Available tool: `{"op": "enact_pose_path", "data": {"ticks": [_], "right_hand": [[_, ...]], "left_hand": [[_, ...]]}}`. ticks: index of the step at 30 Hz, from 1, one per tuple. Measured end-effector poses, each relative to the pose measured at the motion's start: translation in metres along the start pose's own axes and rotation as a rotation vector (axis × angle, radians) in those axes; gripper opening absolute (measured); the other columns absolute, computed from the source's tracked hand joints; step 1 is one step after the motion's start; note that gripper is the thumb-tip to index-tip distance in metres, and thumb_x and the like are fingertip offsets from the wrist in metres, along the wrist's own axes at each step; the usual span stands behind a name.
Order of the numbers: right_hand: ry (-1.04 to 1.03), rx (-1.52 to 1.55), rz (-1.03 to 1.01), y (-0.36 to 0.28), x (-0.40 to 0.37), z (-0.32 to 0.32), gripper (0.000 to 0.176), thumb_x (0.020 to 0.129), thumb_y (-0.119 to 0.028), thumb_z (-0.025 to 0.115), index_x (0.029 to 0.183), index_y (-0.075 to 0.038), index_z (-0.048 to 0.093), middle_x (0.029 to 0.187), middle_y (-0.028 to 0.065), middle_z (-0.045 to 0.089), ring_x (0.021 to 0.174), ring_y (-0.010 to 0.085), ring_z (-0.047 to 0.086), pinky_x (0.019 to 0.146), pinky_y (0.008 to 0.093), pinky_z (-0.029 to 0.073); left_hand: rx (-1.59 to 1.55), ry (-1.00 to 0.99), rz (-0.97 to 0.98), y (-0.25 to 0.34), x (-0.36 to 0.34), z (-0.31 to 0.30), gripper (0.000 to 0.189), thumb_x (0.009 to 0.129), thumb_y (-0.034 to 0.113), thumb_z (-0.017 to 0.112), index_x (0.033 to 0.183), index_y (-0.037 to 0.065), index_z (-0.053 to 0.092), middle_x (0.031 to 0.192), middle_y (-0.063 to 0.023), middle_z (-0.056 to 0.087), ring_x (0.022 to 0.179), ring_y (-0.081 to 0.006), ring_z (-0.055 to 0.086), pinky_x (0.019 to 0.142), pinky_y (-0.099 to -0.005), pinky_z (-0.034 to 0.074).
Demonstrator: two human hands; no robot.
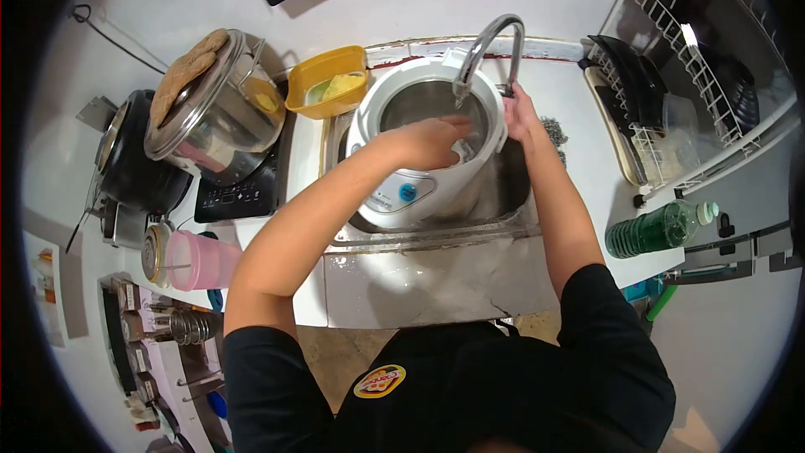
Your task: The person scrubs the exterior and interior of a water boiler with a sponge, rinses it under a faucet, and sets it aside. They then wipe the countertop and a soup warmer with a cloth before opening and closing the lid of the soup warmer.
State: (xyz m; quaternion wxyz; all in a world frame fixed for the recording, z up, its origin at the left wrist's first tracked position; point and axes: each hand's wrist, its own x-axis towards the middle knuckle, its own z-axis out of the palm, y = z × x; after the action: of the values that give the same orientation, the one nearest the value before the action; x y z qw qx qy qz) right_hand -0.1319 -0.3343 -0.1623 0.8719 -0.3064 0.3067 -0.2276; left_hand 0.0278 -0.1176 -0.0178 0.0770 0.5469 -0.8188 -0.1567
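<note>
A white rice cooker with a blue button on its front stands tilted in the metal sink. Its round grey inside lies under the spout of the curved faucet. My left hand reaches over the rim into the cooker, its visible fingers stretched out; a small shiny patch, perhaps water, shows beside them. Behind the cooker, at the faucet's base, my right hand has its fingers around the faucet handle.
A yellow basin with a sponge sits behind the sink. To the left are a large steel pot, an induction cooker and a pink container. On the right are a green bottle and a dish rack.
</note>
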Motion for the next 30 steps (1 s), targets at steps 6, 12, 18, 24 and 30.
{"op": "enact_pose_path", "data": {"ticks": [6, 12, 18, 24, 30], "right_hand": [[0.207, -0.517, -0.363, -0.039, -0.083, 0.063, 0.045, 0.089, -0.043, 0.046, 0.102, -0.003, 0.062, 0.096, 0.0061, 0.062, 0.074, 0.0148, 0.057, 0.065, 0.0240, 0.045], [-0.042, -0.942, -0.476, -0.040, -0.139, 0.180, 0.042, 0.078, -0.036, 0.067, 0.101, -0.001, 0.063, 0.099, 0.0062, 0.061, 0.079, 0.0094, 0.054, 0.066, 0.0219, 0.043], [0.108, -1.007, -0.777, -0.065, -0.065, 0.168, 0.033, 0.073, -0.026, 0.076, 0.089, 0.000, 0.063, 0.074, 0.0027, 0.063, 0.066, 0.0096, 0.056, 0.061, 0.0244, 0.046], [0.108, -0.979, -0.726, -0.072, -0.070, 0.181, 0.038, 0.076, -0.033, 0.072, 0.081, 0.002, 0.059, 0.069, 0.0065, 0.061, 0.057, 0.0102, 0.057, 0.052, 0.0216, 0.047], [-0.052, -0.845, -0.300, -0.061, -0.077, 0.180, 0.067, 0.084, -0.061, 0.049, 0.080, 0.006, 0.059, 0.068, 0.0130, 0.063, 0.050, 0.0156, 0.059, 0.049, 0.0234, 0.051]], "left_hand": [[0.490, 0.009, -0.170, -0.012, 0.031, -0.014, 0.052, 0.074, 0.006, 0.054, 0.124, -0.003, 0.047, 0.125, -0.0192, 0.048, 0.115, -0.0349, 0.050, 0.095, -0.0416, 0.041], [0.310, -0.415, -0.490, 0.024, 0.018, -0.030, 0.027, 0.073, 0.014, 0.056, 0.092, -0.002, 0.067, 0.113, -0.0227, 0.058, 0.097, -0.0351, 0.060, 0.083, -0.0431, 0.048], [0.164, 0.009, -0.006, -0.017, 0.054, -0.017, 0.027, 0.074, 0.009, 0.054, 0.098, 0.006, 0.064, 0.102, -0.0227, 0.061, 0.095, -0.0332, 0.061, 0.083, -0.0399, 0.048], [0.498, 0.075, -0.338, -0.038, 0.027, -0.036, 0.015, 0.073, 0.004, 0.055, 0.082, 0.002, 0.066, 0.088, -0.0200, 0.065, 0.086, -0.0330, 0.064, 0.073, -0.0416, 0.052], [-0.060, -0.530, -0.475, -0.009, 0.014, -0.050, 0.025, 0.079, 0.016, 0.058, 0.098, 0.001, 0.066, 0.084, -0.0122, 0.067, 0.081, -0.0239, 0.066, 0.070, -0.0341, 0.053]]}}
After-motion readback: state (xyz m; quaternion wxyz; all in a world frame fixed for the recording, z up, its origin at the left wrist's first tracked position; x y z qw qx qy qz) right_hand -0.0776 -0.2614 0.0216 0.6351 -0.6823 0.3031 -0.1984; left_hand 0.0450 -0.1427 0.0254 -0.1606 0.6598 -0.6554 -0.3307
